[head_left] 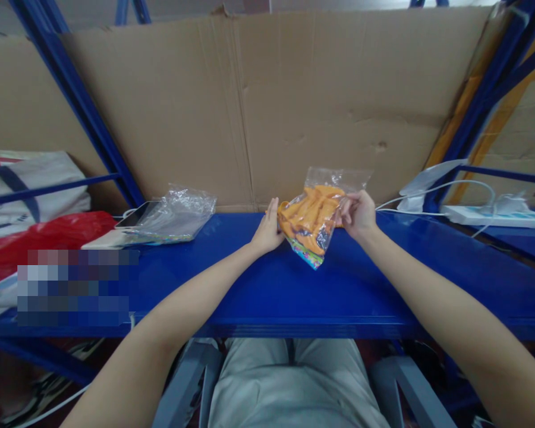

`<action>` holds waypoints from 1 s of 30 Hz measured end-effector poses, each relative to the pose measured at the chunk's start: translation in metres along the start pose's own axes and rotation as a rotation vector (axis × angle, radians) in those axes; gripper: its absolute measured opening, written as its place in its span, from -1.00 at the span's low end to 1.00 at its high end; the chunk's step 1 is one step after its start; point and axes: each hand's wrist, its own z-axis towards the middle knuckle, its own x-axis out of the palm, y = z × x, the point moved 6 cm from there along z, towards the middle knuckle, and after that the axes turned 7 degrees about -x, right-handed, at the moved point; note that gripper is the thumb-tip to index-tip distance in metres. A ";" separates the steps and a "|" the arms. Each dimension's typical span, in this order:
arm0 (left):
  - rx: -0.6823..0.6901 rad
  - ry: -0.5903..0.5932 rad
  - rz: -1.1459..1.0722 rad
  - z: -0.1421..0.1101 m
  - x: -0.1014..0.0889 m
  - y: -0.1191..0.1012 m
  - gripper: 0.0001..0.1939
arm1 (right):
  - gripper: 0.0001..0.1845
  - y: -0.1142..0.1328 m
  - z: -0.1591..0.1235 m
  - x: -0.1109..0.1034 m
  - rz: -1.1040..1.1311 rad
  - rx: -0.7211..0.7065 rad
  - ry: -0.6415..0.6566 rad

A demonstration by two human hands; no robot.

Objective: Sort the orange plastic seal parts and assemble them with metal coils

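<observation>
A clear plastic bag (317, 223) filled with orange pieces and a colourful printed card stands tilted on the blue shelf (294, 285), a little right of centre. My right hand (358, 215) pinches the bag's upper right side with closed fingers. My left hand (267, 229) rests against the bag's left side, fingers straight and held together, palm toward the bag. The top of the bag is empty clear film that sticks up above the orange pieces.
Empty clear bags (173, 215) lie on a phone (136, 215) at the left. Further left are a red bag (40, 241) and a white tote (27, 184). A power strip (494, 215) with white cables sits at the right. A cardboard sheet (267, 107) stands behind.
</observation>
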 end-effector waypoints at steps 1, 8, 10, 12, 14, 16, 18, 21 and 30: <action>-0.001 -0.005 0.018 -0.001 -0.002 0.000 0.03 | -0.49 -0.005 -0.003 0.005 0.004 0.043 0.037; 0.119 0.115 0.220 -0.003 -0.011 -0.013 -0.14 | -0.50 -0.015 -0.009 0.009 -0.001 0.150 0.036; 0.241 0.127 0.252 -0.003 -0.013 -0.022 -0.15 | -0.49 -0.016 -0.008 0.005 -0.004 0.166 0.002; 0.343 0.114 0.269 -0.004 -0.016 -0.031 -0.17 | -0.48 -0.018 -0.006 0.001 -0.006 0.167 -0.028; 0.391 0.083 0.295 -0.004 -0.021 -0.037 -0.19 | -0.48 -0.018 -0.005 -0.002 -0.008 0.143 -0.060; 0.380 0.045 0.345 -0.003 -0.027 -0.039 -0.25 | -0.48 -0.017 -0.004 -0.004 -0.007 0.111 -0.089; 0.321 -0.001 0.407 -0.001 -0.034 -0.039 -0.33 | -0.51 -0.016 -0.003 -0.004 0.011 0.096 -0.096; 0.199 -0.076 0.463 0.003 -0.047 -0.033 -0.36 | -0.60 -0.016 -0.003 0.000 0.047 0.110 -0.051; -0.235 -0.085 0.497 0.006 -0.074 0.013 -0.30 | -0.64 -0.039 -0.009 0.014 -0.626 0.015 0.332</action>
